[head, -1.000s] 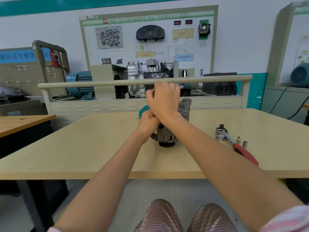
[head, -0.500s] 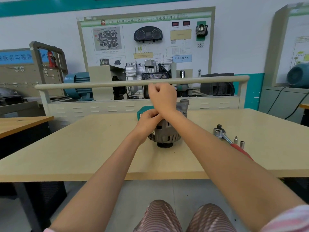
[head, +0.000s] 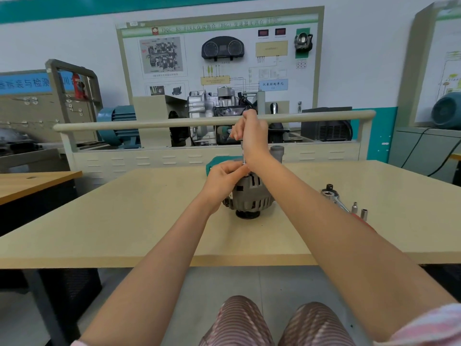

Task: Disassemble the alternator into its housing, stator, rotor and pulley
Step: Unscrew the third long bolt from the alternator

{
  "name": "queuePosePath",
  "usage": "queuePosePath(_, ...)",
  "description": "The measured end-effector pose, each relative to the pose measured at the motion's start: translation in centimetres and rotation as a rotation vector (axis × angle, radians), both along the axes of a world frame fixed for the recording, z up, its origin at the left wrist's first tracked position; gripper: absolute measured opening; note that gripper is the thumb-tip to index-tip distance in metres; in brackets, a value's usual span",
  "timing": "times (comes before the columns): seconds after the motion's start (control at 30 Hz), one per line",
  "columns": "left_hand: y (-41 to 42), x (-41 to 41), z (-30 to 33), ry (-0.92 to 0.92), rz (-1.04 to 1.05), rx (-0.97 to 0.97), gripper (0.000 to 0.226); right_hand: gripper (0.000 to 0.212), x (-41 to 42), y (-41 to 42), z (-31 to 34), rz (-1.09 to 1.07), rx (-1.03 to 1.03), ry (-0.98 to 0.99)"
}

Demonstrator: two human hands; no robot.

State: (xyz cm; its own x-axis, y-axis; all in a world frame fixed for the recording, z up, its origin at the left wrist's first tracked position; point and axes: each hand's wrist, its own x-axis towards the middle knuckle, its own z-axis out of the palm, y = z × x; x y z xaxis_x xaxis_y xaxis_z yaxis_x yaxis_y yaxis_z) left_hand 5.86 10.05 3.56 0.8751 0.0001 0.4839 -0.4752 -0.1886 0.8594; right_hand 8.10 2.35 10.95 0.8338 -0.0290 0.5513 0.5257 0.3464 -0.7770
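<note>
Both hands over alternator, pulley-down on table. Right hand fisted around upright tool shaft; left hand, directly below, pinches its lower end.

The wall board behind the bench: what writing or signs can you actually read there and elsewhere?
Board header: "DSG" inside a Chinese title, the rest blurred.
Blue label on the board: "仪表控制单元".
Blue sign on the left cabinet: Chinese characters, which appear mirrored.
Smaller captions on the board: too small to read.
Alternator and ratchet: no readable text.
</note>
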Motion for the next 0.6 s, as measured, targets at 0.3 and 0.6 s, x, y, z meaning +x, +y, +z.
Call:
queuePosePath(0.3, 0.3, 0.5, -0.1, 0.030, 0.115, 0.050, 0.037, 0.030, -0.8, 0.9, -2.0, -1.109, -1.082, -0.438)
queuePosePath(0.6, 2.1, 0.2, 1.7, 0.110, -0.169, 0.230, 0.021, 0.052, -0.4, 0.0, -0.8, -0.480, -0.552, -0.332)
